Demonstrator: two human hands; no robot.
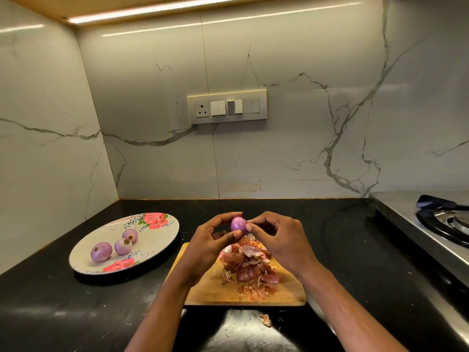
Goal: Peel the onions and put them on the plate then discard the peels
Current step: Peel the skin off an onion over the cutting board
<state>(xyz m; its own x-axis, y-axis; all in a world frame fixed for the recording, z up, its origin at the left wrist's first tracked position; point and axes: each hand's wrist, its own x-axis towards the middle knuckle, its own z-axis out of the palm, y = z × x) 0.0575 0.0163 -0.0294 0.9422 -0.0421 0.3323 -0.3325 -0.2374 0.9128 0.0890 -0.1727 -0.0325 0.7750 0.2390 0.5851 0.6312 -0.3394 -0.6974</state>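
Three peeled onions (pixel 115 246) already on plate (pixel 83 246), left of cutting board (pixel 218 293). Fourth onion (pixel 238 224) held above board, so falling skin joins peel pile (pixel 250 265). Left hand (pixel 212 240) grips onion between thumb and curled fingers, steadying it. Right hand (pixel 275 236) pinches at onion's right side, likely stripping last skin. Onion's long axis roughly upright, tip up. One stray peel (pixel 265 320) on black counter (pixel 76 313).

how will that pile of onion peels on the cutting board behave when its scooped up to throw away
The peel pile looks thin, dry and curled, so it is probably very light and floppy. The flakes lie loose on the cutting board, so some would likely scatter or slip through fingers; one stray peel already lies on the counter. Tipping the board may work better.
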